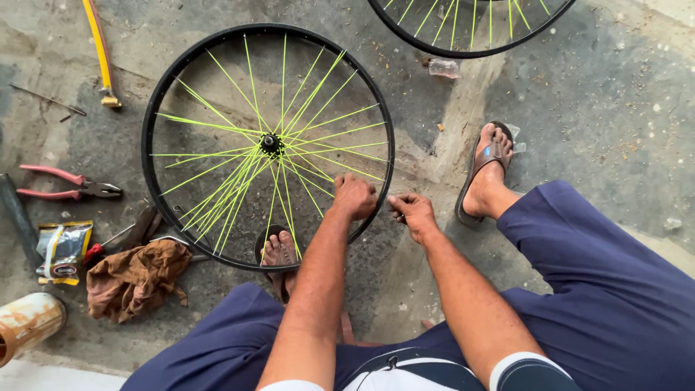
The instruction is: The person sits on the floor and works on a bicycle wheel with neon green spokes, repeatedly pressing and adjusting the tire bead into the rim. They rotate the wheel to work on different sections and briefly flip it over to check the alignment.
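Spokes of bright yellow-green crossed from a small dark hub [271, 143] out to the thin black metal rim of the bicycle wheel [148, 156], which lay flat on the stained concrete floor [601, 108] between the person's knees. The left hand [355, 196] was curled into a fist over the rim's near right edge, fingers closed on the rim. The right hand [413, 211] sat just outside that same stretch of rim, fingertips pinched together on something too small to make out, close beside the left hand but apart from it. Two wheels were in view: this one whole, and a second black wheel with the same yellow-green spokes [470, 29] cut off by the top edge. Two feet showed, one bare-toed foot [279, 251] under the wheel's near edge and one in a brown sandal [486, 170] to the right. On the left lay one pair of red-handled pliers [69, 182], one crumpled brown rag [137, 279], one yellow-handled tool [100, 51], one small printed packet [64, 250] and one rusty tin can [27, 322].
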